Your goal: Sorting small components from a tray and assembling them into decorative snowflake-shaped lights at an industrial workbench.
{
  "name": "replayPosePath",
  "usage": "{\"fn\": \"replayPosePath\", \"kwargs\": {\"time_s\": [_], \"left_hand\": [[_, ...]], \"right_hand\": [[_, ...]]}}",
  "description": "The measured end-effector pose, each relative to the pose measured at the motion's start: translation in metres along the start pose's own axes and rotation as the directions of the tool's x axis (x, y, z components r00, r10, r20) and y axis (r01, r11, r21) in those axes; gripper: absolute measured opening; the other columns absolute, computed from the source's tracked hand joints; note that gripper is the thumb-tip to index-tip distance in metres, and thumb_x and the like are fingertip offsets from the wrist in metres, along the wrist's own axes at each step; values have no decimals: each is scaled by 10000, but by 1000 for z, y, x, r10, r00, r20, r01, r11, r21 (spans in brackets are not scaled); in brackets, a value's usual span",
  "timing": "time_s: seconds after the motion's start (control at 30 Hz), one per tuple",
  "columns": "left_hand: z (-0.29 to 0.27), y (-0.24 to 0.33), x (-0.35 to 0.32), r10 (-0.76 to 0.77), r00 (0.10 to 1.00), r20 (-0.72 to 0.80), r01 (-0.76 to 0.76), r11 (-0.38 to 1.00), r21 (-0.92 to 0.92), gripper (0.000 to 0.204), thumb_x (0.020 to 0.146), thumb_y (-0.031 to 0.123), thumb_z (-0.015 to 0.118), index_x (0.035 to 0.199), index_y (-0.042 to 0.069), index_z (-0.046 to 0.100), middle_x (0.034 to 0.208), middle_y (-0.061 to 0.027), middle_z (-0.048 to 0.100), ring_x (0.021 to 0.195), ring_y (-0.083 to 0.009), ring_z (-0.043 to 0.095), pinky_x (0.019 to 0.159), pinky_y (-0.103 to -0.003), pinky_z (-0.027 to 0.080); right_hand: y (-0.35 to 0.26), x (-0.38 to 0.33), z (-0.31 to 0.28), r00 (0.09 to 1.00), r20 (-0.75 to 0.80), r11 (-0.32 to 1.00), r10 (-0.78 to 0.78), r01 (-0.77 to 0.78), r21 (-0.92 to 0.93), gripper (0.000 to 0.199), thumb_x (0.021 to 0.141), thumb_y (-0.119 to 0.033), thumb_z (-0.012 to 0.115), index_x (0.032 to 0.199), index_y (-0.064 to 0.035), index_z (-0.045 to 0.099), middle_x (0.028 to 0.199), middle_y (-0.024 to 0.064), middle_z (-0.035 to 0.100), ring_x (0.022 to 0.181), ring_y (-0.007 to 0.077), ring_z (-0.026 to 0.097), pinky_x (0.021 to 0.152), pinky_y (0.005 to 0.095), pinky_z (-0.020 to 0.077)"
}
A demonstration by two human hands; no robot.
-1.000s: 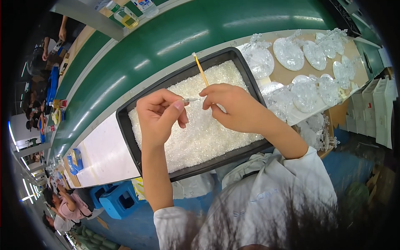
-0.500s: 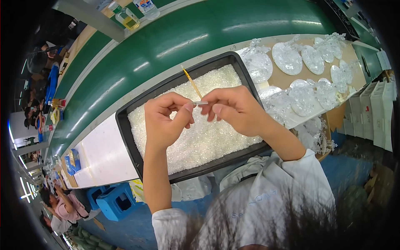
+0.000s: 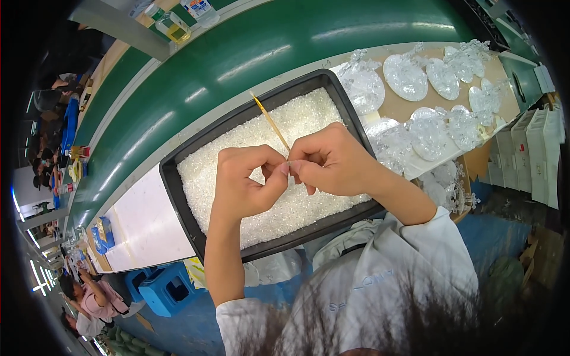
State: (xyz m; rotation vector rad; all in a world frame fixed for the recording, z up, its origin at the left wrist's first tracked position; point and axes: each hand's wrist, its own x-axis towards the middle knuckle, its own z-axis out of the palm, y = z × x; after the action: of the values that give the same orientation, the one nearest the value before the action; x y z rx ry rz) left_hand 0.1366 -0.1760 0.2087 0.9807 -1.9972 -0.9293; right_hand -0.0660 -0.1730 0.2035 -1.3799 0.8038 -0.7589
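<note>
Over a black tray (image 3: 169, 178) filled with clear glittering granules (image 3: 279, 213), my two hands meet at the fingertips. My left hand (image 3: 249, 181) pinches thumb against forefinger, and my right hand (image 3: 332, 160) does the same right beside it. Between the tips is a small clear piece, almost wholly covered by the fingers now; its kind cannot be made out. A slim yellow paintbrush (image 3: 270, 121) slants up and left from my right hand's curled fingers, which seem to hold it; its lower end is hidden there.
Clear, shiny oval ornaments (image 3: 405, 77) lie in rows on a brown board at the right, with more in a box (image 3: 442, 184) below. Bottles (image 3: 169, 24) stand at the far left. Blue stools (image 3: 166, 288) and a person in pink (image 3: 101, 296) are at the lower left.
My fingertips have come together and a little lower, covering the small clear piece that showed between them before. The paintbrush leans slightly more to the left. The view has shifted slightly.
</note>
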Motion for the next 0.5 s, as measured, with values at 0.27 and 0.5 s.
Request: {"fn": "replayPosePath", "kwargs": {"time_s": [0.27, 0.5], "left_hand": [[2, -7, -2, 5, 1000, 18, -1, 980, -197, 88, 752, -2, 630, 665, -4, 623, 568, -58, 621, 503, -116, 582, 498, -230, 419], [-1, -7, -3, 1, 1000, -26, -8, 960, -279, 103, 783, 5, 607, 682, -17, 617, 543, -56, 590, 485, -111, 558, 469, -229, 408]], "right_hand": [[-7, -5, -3, 992, 94, 971, 87, -106, 215, 159, 882, 14, 552, 791, 73, 667, 688, 94, 664, 542, 120, 655, 459, 235, 517], [1, -4, -4, 991, 130, 949, 29, -68, 308, 229, 943, -74, 526, 887, 84, 682, 739, 151, 683, 572, 187, 684, 492, 275, 553]]}}
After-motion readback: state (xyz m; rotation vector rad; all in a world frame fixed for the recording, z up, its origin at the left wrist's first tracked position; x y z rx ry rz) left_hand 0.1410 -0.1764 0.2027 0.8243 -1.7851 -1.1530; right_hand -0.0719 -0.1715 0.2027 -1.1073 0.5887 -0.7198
